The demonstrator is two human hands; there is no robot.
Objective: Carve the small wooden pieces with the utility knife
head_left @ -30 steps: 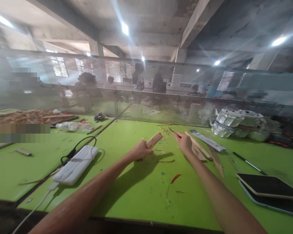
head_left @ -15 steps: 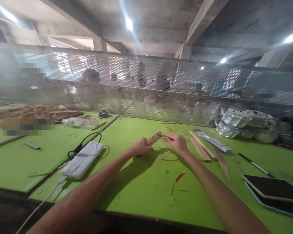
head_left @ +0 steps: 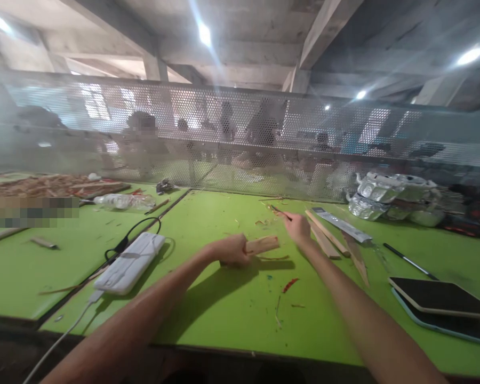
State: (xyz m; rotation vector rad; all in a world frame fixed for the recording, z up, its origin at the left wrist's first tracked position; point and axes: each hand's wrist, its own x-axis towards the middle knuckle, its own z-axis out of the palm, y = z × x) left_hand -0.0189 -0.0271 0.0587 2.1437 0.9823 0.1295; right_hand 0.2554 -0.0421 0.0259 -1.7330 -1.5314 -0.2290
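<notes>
My left hand (head_left: pixel 234 250) is closed around one end of a flat, pale wood piece (head_left: pixel 263 245), whose free end points right, just above the green tabletop (head_left: pixel 224 309). My right hand (head_left: pixel 298 229) grips a thin carving tool (head_left: pixel 282 212) that points up and to the left, away from the wood; its tip is too small to make out. A curled wood strip (head_left: pixel 275 258) is by the wood piece. Right of my right hand lie wooden strips (head_left: pixel 330 234) and a clear plastic sleeve (head_left: pixel 342 224).
A white power bank (head_left: pixel 130 264) with cables lies left. Further left are a plastic bottle (head_left: pixel 124 201) and a heap of wood shavings (head_left: pixel 44 185). Foil-like silver bundles (head_left: pixel 378 194), a pen (head_left: pixel 410 260) and a tablet (head_left: pixel 444 296) lie right. A perforated metal screen (head_left: pixel 224 144) spans the back.
The carving tool has come away from the wood as my right hand moved off it. My left hand has lowered slightly and turned the wood piece flatter. The view has shifted a little.
</notes>
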